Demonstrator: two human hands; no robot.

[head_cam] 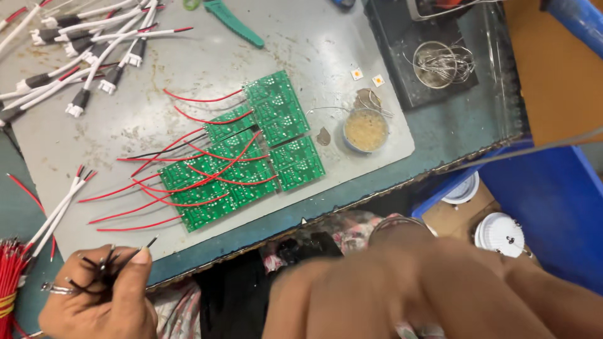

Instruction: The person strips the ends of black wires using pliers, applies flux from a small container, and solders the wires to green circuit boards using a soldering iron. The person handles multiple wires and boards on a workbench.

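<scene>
My left hand (103,295) is at the bottom left, fingers closed on a small bunch of short black wires (107,263) with bare ends. My right hand (389,295) is blurred at the bottom centre, close to the camera below the table edge; whether it holds anything is not visible. A bangle sits on its wrist. A group of green circuit boards (251,150) with red wires (157,188) soldered to them lies on the grey mat (188,81) in the middle.
White cables with connectors (88,44) lie at the top left. A bundle of red wires (9,276) sits at the far left. A small tin of flux (365,130), a solder coil (440,63), a green tool (235,22) and a blue bin (553,207) with white round parts (499,233) are on the right.
</scene>
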